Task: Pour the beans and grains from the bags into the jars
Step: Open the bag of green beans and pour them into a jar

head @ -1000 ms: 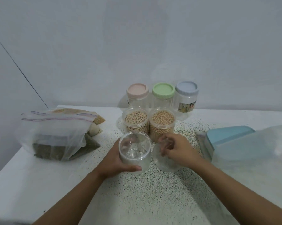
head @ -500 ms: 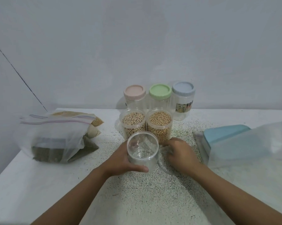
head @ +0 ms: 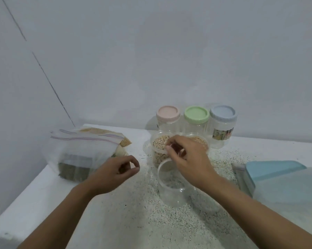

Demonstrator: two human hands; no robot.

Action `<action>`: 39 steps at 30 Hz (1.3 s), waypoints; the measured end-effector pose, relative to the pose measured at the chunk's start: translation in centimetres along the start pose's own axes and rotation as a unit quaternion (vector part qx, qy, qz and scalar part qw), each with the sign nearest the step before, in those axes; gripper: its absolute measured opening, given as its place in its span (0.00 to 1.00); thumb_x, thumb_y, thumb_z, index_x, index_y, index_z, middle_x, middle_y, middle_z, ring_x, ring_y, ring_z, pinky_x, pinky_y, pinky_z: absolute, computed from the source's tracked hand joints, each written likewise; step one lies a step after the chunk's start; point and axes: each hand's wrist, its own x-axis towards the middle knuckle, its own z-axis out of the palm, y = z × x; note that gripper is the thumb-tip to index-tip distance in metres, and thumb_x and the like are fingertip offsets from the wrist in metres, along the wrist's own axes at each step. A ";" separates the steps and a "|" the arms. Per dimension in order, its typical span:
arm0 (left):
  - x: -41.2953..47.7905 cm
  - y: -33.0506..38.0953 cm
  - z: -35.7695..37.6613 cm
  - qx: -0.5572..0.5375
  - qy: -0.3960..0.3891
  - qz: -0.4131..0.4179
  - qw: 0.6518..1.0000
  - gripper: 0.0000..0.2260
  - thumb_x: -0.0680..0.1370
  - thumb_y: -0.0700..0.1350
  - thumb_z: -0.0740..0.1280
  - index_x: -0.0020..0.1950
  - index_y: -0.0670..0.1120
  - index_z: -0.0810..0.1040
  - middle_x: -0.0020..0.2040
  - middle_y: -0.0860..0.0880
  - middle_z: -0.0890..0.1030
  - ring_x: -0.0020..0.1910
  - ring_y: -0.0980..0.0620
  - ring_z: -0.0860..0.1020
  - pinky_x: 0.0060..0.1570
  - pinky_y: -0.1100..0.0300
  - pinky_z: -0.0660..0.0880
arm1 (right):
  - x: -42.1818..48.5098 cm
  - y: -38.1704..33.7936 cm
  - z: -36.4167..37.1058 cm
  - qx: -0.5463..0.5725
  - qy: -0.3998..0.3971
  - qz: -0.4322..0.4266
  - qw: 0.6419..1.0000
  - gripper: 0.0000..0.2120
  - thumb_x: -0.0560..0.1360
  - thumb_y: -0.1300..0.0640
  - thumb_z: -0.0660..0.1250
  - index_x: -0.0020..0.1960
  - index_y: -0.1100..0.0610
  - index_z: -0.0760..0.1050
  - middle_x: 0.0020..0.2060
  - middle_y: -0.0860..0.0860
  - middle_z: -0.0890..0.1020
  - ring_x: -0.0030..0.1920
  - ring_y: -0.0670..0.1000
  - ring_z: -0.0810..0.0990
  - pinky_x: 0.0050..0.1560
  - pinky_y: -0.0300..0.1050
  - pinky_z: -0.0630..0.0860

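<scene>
An empty clear jar (head: 171, 189) stands open in the middle of the speckled table (head: 115, 221). Just behind it are two open jars filled with beans: the left one (head: 159, 143) shows well, the right one (head: 201, 140) is mostly hidden by my right hand (head: 189, 159). That hand hovers over them, its fingers curled round what looks like a clear lid, hard to make out. My left hand (head: 118, 170) hangs in the air left of the empty jar, fingers loosely curled and holding nothing, close to the pile of zip bags (head: 83, 151) with grains and beans.
Three closed, empty jars stand along the wall with pink (head: 167, 114), green (head: 196, 115) and blue (head: 223, 113) lids. A blue-lidded container (head: 272, 168) under a clear plastic bag (head: 292, 187) lies at the right. The table's left edge runs near the bags.
My left hand let go of the empty jar and moved left toward the bags. My right hand rose from the table beside the jar and now sits over the filled jars.
</scene>
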 end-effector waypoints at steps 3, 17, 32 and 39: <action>-1.9 -0.3 -3.3 0.000 0.075 0.009 0.997 0.04 0.79 0.52 0.68 0.48 0.55 0.82 0.31 0.50 0.76 0.30 0.54 0.72 0.34 0.68 0.68 | 2.3 -2.3 1.8 0.017 -0.080 -0.012 0.997 0.04 0.80 0.54 0.68 0.49 0.50 0.80 0.37 0.44 0.83 0.38 0.45 0.81 0.44 0.47 0.81; -1.4 -12.4 -13.2 0.128 0.119 -0.093 0.980 0.12 0.83 0.43 0.64 0.67 0.50 0.77 0.66 0.53 0.78 0.65 0.54 0.74 0.68 0.57 0.70 | 12.4 -8.1 16.2 -0.135 -0.273 -0.039 0.952 0.19 0.82 0.46 0.63 0.70 0.52 0.73 0.66 0.49 0.78 0.64 0.52 0.76 0.65 0.48 0.73; 2.8 -18.8 -18.0 0.189 -0.059 -0.018 0.980 0.19 0.77 0.61 0.70 0.64 0.54 0.76 0.60 0.57 0.76 0.59 0.57 0.71 0.66 0.52 0.62 | 17.9 -9.1 22.1 -0.125 -0.312 0.045 0.941 0.09 0.77 0.61 0.69 0.39 0.52 0.75 0.43 0.50 0.82 0.43 0.54 0.84 0.46 0.48 0.80; 2.3 -14.2 -21.4 0.075 -0.171 0.055 0.981 0.13 0.78 0.56 0.74 0.38 0.50 0.81 0.36 0.53 0.79 0.37 0.55 0.75 0.42 0.56 0.72 | 17.4 -12.2 18.3 -0.060 -0.386 0.003 0.921 0.02 0.77 0.60 0.72 0.46 0.56 0.81 0.38 0.53 0.86 0.35 0.53 0.86 0.40 0.38 0.79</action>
